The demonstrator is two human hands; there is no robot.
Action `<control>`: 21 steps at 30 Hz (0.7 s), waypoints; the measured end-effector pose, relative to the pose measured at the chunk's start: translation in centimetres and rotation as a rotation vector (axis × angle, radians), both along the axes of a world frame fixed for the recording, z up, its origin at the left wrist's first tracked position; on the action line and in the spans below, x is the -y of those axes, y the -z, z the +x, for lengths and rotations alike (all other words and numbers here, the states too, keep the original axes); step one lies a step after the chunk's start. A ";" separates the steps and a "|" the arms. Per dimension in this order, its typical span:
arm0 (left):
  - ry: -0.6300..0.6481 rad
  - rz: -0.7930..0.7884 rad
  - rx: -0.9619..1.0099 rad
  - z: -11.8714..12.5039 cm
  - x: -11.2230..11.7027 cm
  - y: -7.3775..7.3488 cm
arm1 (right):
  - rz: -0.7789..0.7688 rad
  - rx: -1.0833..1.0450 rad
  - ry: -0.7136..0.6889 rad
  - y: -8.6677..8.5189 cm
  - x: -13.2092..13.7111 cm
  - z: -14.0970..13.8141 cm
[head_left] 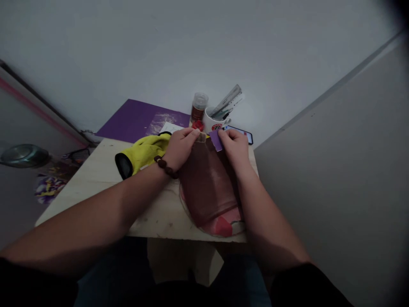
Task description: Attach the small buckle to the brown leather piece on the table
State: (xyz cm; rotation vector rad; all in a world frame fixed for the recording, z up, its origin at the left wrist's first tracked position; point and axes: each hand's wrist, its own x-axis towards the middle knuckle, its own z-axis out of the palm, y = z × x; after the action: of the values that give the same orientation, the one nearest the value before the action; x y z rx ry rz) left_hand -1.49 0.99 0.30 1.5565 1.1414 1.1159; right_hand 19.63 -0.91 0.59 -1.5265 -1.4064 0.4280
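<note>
Nearer the wearer than the white mug, both bare hands are close together above the wooden table. The left hand, in front of the mug and to its left, is pinched narrow, thumb and fingers on a small see-through piece (too dim to tell what it is). The right hand, in front of the mug and to its right, pinches a small purple piece, which sits just in front of the mug, beside the see-through piece but apart from it. Farther in front of the mug, a brown sheet lies over a rounded pink-and-red item. A yellow glove-like item lies to the mug's left, near the left wrist; a large purple sheet is left of the mug too. A jar stands just left of the mug, a ruler leans in it, and a phone lies to its right.
</note>
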 end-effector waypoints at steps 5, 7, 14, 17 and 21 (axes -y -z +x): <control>0.020 -0.026 0.126 0.2 -0.4 0.5 | 0.053 -0.101 0.036 0.2 0.1 -0.1; 0.050 -0.082 0.202 0.5 -0.6 0.8 | 0.063 -0.111 0.055 0.4 0.0 -0.3; 0.097 -0.183 0.257 0.8 -0.5 0.7 | 0.043 -0.219 -0.073 1.2 -0.2 -1.3; 0.084 -0.134 0.169 0.6 -0.3 0.5 | -0.019 -0.250 -0.176 1.2 0.1 -1.9; 0.098 -0.112 0.188 0.6 -0.3 0.5 | -0.015 -0.272 -0.204 1.0 0.4 -2.2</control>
State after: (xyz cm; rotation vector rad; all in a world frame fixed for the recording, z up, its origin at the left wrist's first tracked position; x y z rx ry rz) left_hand -0.93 1.29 -0.16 1.3754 0.9753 1.0889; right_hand 17.46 -1.33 -0.38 -1.2854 -1.3486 0.7440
